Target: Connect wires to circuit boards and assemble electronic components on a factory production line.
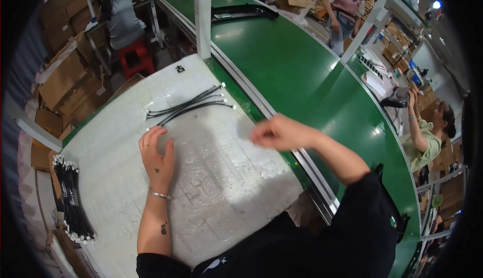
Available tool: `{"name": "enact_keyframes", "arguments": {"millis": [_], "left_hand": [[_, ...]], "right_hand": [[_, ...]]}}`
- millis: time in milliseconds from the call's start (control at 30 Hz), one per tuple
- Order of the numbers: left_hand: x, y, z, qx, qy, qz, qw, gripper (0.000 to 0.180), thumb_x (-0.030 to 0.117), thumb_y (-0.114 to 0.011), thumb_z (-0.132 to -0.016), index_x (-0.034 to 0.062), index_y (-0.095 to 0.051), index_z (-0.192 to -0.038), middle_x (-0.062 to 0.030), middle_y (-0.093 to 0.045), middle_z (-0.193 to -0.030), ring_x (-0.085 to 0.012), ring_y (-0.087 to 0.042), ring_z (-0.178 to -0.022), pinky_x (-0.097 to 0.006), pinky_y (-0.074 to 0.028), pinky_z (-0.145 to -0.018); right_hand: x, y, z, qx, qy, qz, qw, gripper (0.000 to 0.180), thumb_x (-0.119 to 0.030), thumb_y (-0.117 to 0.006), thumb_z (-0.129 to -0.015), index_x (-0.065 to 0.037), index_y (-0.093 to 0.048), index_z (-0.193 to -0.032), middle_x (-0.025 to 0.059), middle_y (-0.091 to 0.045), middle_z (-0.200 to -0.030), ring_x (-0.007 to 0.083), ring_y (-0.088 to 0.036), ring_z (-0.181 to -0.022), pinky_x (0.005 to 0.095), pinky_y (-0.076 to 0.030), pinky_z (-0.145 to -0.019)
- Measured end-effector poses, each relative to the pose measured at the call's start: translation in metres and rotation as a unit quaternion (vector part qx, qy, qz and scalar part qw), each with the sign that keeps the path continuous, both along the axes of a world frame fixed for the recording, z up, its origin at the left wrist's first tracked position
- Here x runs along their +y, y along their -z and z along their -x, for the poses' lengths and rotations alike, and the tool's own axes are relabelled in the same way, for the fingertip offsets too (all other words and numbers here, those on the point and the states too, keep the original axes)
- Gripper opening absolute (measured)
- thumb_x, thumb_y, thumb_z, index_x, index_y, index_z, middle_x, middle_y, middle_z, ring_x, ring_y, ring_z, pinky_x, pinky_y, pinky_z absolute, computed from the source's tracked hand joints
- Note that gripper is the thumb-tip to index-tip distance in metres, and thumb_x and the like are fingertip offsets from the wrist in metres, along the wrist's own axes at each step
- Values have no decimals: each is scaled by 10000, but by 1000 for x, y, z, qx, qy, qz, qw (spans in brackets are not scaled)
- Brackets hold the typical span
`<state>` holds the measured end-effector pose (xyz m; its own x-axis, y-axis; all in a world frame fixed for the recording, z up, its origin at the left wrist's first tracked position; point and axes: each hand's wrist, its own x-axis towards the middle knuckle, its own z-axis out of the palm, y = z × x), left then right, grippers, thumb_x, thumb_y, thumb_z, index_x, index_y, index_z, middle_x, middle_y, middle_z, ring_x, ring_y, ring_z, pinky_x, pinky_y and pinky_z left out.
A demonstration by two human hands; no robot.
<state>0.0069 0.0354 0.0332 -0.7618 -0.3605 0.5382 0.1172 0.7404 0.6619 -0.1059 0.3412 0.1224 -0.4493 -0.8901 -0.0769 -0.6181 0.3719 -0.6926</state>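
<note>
Several black cables (187, 104) with small white plugs lie loosely bunched on a white, plastic-wrapped work surface (211, 172). At their near left end is my left hand (158, 155), its fingers curved and its thumb apart from them. The fingertips are close to a cable end; whether they touch it I cannot tell. My right hand (282, 132) hovers over the right edge of the surface, beside the conveyor rail, to the right of the cables. Motion smears its curled fingers, and nothing shows clearly in them.
A thick bundle of black cables (71, 200) lies at the left edge. A green conveyor belt (302, 77) runs along the right, carrying dark curved housings (244, 14). A white post (203, 16) stands at the far corner. Other people work around the belt; cardboard boxes (70, 84) fill the left.
</note>
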Motion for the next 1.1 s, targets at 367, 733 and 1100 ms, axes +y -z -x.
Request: {"name": "enact_keyframes", "arguments": {"millis": [367, 733, 1100], "left_hand": [[-20, 15, 21, -66, -66, 28, 995, 558, 112, -667, -756, 16, -458, -1265, -202, -409, -1343, -368, -376, -1231, -426, -319, -1045], [-25, 21, 9, -68, -55, -42, 995, 712, 97, -659, -760, 1, -299, -1367, -219, -360, -1371, -399, -349, -1235, -429, -304, -1057], [-30, 18, 13, -60, -56, -53, 995, 660, 79, -674, -755, 43, -372, -1341, -169, -448, -1320, -325, -461, -1196, -374, -387, -1008]], "right_hand": [[-221, 103, 58, 214, 219, 229, 924, 278, -180, -630, -846, -32, -641, -1081, 135, -646, -1012, 293, -586, -918, 366, -476, -819], [-215, 105, 44, 250, 21, 213, 944, 332, -111, -665, -799, -34, -607, -1117, 134, -610, -1116, 309, -540, -1054, 369, -433, -921], [-214, 105, 52, 248, 27, 236, 939, 205, -24, -673, -739, -56, -646, -939, 77, -637, -1057, 274, -560, -1007, 351, -459, -882]]}}
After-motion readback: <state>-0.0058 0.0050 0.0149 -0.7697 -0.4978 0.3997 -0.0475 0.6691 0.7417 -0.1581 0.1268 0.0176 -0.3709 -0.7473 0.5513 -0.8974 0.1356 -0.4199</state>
